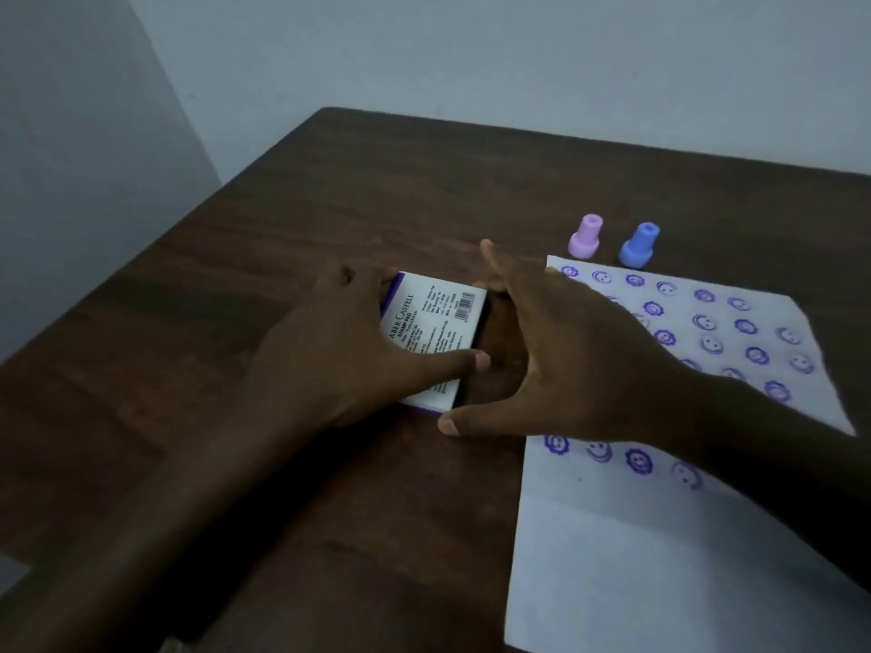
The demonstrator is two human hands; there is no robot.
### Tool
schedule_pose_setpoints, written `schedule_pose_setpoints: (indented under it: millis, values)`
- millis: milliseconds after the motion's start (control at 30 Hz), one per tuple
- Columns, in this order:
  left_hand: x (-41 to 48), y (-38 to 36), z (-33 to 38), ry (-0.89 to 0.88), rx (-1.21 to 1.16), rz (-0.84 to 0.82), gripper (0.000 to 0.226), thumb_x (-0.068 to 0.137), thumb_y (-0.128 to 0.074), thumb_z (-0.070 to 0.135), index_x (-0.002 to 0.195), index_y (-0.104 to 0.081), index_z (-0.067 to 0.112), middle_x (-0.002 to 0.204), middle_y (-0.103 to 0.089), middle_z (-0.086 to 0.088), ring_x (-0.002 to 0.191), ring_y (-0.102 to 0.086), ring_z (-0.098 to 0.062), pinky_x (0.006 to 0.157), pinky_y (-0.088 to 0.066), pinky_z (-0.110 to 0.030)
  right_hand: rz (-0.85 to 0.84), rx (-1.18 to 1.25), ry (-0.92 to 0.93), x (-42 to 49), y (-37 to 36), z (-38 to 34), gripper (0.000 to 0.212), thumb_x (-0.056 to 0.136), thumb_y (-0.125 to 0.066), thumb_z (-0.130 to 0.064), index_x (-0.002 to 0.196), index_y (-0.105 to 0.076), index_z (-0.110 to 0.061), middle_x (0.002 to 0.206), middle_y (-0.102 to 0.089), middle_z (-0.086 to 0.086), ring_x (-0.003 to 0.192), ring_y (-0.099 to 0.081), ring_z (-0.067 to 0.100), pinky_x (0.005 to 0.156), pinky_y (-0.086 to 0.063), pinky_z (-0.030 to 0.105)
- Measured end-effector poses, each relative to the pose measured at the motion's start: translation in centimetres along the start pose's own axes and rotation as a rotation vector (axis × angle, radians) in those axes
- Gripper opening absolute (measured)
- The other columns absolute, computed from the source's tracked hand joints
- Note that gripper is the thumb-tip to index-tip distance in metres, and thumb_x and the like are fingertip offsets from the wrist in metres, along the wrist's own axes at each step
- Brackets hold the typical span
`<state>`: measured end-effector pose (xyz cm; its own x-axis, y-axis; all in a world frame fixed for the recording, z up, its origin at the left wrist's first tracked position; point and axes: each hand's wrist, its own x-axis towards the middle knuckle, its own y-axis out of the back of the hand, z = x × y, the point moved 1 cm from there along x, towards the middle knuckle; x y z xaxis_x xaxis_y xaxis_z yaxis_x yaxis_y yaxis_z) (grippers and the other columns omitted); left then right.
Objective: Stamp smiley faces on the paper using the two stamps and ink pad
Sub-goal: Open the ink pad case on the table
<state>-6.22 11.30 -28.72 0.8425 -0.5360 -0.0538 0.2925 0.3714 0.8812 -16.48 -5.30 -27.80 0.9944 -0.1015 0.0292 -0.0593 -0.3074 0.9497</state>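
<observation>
The ink pad box [436, 322], white with purple edges and printed text, lies closed on the dark wooden table [283, 228]. My left hand [339, 351] holds it, thumb across its near edge and fingers at its far left corner. My right hand [565, 351] hovers spread just right of the box, touching nothing that I can see. A pink stamp [585, 237] and a blue stamp [638, 246] stand upright side by side beyond the white paper [660, 534]. Several rows of purple smiley prints cover the paper's far half.
The table's far edge meets a pale wall at the back. Its left edge runs diagonally toward me. The paper's near half is blank and reaches the table's front right.
</observation>
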Motion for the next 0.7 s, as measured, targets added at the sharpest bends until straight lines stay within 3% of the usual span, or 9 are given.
schedule_pose_setpoints:
  millis: [100, 233, 500, 600, 700]
  values:
    - [-0.2, -0.3, 0.5, 0.006, 0.068, -0.002, 0.121, 0.045, -0.066, 0.092, 0.146, -0.035, 0.033, 0.14, -0.043, 0.006, 0.117, -0.052, -0.012, 0.085, -0.049, -0.034, -0.013, 0.038, -0.043, -0.3, 0.1, -0.5, 0.14, 0.046, -0.067, -0.086, 0.156, -0.005, -0.025, 0.154, -0.037, -0.009, 0.138, -0.04, 0.015, 0.109, -0.039, 0.036]
    - [-0.3, -0.6, 0.7, -0.011, 0.113, 0.013, 0.116, 0.051, -0.067, 0.088, 0.145, -0.036, 0.028, 0.138, -0.044, 0.003, 0.116, -0.052, -0.013, 0.078, -0.043, -0.031, -0.018, 0.025, -0.081, -0.3, 0.0, -0.9, 0.141, 0.046, -0.068, -0.086, 0.156, -0.001, -0.025, 0.155, -0.037, -0.006, 0.139, -0.038, 0.017, 0.113, -0.035, 0.037]
    - [-0.1, -0.2, 0.2, -0.002, 0.092, 0.029, 0.117, 0.047, -0.064, 0.091, 0.144, -0.043, 0.029, 0.137, -0.051, 0.004, 0.118, -0.056, -0.016, 0.093, -0.054, -0.043, -0.024, 0.133, -0.158, -0.6, -0.2, -1.1, 0.143, 0.049, -0.079, -0.073, 0.156, 0.004, -0.027, 0.162, -0.022, -0.006, 0.149, -0.016, 0.016, 0.122, -0.011, 0.036]
    - [-0.2, 0.2, 0.3, -0.001, 0.048, 0.06, 0.108, 0.049, -0.057, 0.093, 0.138, -0.052, 0.031, 0.129, -0.059, 0.008, 0.11, -0.06, -0.016, 0.091, -0.056, -0.043, -0.016, 0.182, -0.178, -0.5, -0.5, -1.0, 0.147, 0.046, -0.08, -0.073, 0.156, 0.006, -0.027, 0.16, -0.027, -0.007, 0.148, -0.022, 0.015, 0.123, -0.014, 0.041]
    - [-0.5, 1.3, 0.0, 0.037, -0.143, 0.007, 0.085, 0.055, -0.056, 0.091, 0.12, -0.066, 0.037, 0.106, -0.07, 0.014, 0.089, -0.067, -0.008, 0.073, -0.058, -0.033, -0.006, 0.208, -0.184, -0.6, -0.7, -0.7, 0.148, 0.045, -0.08, -0.074, 0.156, 0.005, -0.027, 0.158, -0.032, -0.008, 0.147, -0.026, 0.015, 0.122, -0.019, 0.042]
